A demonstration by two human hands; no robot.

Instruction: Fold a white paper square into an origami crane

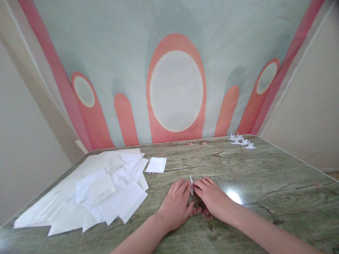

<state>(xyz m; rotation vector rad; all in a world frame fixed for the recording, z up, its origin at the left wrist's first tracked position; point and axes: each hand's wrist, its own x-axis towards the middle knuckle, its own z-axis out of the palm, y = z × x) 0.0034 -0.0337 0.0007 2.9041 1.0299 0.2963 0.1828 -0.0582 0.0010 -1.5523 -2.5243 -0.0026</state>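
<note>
A small, narrow piece of folded white paper (191,185) stands on edge between my two hands, near the front middle of the table. My left hand (175,204) is against its left side, with the fingers curved together and the thumb lower down, near the tabletop. From the right, my right hand (210,195) has its fingertips closed on the same paper; its thumb is mostly hidden under the hand. How the paper is folded is too small to make out.
Loose white sheets (127,208) lie in a wide heap at the left, some with printed text. Behind my left hand is a small stack of square paper (156,165). Several folded white paper figures (250,145) stand at the far right, near the back table edge.
</note>
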